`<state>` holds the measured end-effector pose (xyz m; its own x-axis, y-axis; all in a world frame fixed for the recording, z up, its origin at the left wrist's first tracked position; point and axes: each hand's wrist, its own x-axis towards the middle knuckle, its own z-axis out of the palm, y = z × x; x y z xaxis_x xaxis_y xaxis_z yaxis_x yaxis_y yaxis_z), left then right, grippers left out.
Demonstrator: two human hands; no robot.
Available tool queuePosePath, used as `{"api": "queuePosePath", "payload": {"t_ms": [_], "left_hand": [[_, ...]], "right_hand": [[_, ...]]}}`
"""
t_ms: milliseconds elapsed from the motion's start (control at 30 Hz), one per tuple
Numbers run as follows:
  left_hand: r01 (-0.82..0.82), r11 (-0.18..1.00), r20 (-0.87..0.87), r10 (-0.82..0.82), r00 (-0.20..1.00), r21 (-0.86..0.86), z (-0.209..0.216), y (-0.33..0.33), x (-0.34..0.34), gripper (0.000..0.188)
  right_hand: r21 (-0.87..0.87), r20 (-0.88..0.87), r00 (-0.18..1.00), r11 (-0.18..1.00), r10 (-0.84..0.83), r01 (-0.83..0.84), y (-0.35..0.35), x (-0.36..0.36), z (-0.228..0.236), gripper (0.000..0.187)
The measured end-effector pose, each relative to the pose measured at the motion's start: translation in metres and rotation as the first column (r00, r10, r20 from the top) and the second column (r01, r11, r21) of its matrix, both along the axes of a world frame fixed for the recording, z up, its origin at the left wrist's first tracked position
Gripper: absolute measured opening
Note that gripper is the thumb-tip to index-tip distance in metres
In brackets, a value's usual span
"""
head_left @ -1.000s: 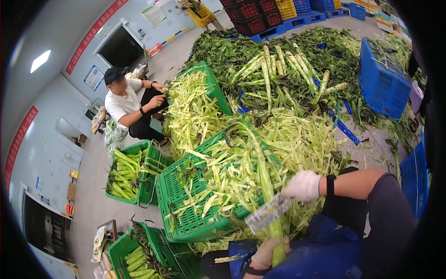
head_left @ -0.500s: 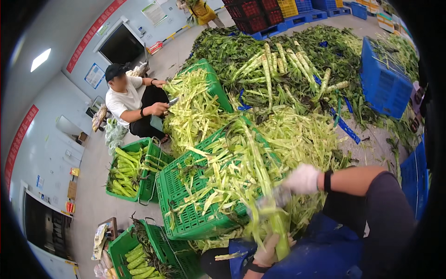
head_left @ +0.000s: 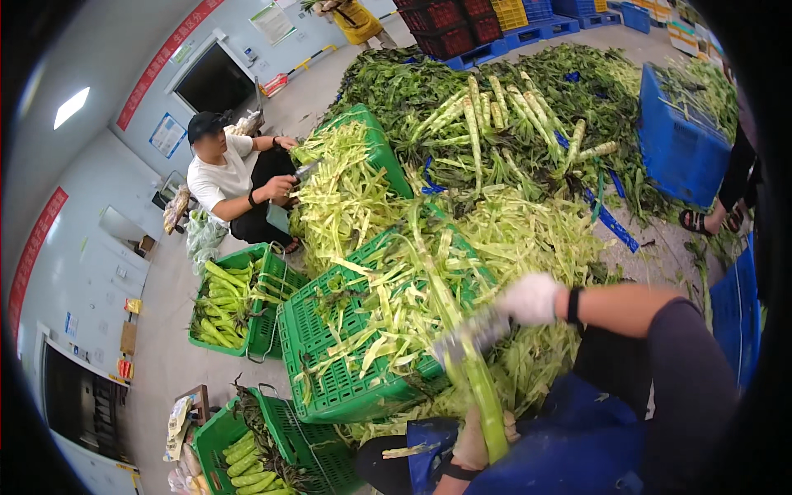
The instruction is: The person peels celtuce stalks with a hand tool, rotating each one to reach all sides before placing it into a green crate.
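Observation:
Low in front of me, my left hand [head_left: 473,439] is closed around the thick lower end of a long green stem lettuce stalk [head_left: 485,398]. The stalk slants up and away across an overturned green crate [head_left: 309,367] strewn with pale peel strips [head_left: 396,318]. In a white glove, my right hand [head_left: 530,299] grips a wide metal-bladed peeling tool [head_left: 470,336], blurred by motion. Its blade lies across the stalk, above my left hand; the handle is mostly hidden in the glove.
Peeled-looking stems [head_left: 474,136] lie on a leafy heap [head_left: 388,91] beyond. At left, a co-worker [head_left: 223,177] holds a blade over another peel-covered crate [head_left: 375,148]. Green crates of stalks [head_left: 223,305] stand at left. A tilted blue crate [head_left: 681,144] and a person's sandalled foot [head_left: 697,221] are at right.
My right hand and the blade have moved slightly up and away along the stalk. The stalk's far end has swung a little left. A sandalled foot has come into view at right.

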<state>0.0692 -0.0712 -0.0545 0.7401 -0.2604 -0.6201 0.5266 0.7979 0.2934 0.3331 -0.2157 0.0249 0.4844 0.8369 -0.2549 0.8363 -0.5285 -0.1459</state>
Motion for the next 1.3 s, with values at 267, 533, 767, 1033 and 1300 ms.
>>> {"api": "queuePosePath", "payload": {"t_ms": [267, 533, 767, 1033, 1300], "left_hand": [[-0.025, 1.0, 0.008, 0.025, 1.0, -0.019, -0.006, -0.003, 0.001, 0.061], [-0.022, 0.983, -0.094, 0.04, 0.995, 0.185, -0.04, -0.006, -0.021, 0.035], [-0.056, 0.997, -0.054, 0.059, 0.997, 0.05, -0.033, 0.006, -0.008, 0.039], [-0.026, 0.994, -0.033, 0.03, 0.999, 0.105, -0.051, 0.008, -0.02, 0.046], [-0.003, 0.987, -0.122, 0.022, 0.992, 0.159, -0.02, 0.0, -0.02, 0.047]], "right_hand": [[0.168, -0.013, 0.931, 0.917, -0.365, 0.362, 0.027, 0.054, -0.01, 0.026], [-0.056, 0.012, 0.99, 0.988, -0.141, 0.142, 0.035, 0.004, 0.016, 0.024], [-0.114, 0.127, 0.932, 0.929, -0.338, 0.352, 0.076, 0.094, -0.019, 0.023], [-0.143, 0.093, 0.985, 0.977, -0.147, 0.16, 0.048, 0.028, 0.009, 0.023], [0.055, 0.167, 0.85, 0.865, -0.5, 0.499, 0.079, 0.114, -0.022, 0.016]]}}
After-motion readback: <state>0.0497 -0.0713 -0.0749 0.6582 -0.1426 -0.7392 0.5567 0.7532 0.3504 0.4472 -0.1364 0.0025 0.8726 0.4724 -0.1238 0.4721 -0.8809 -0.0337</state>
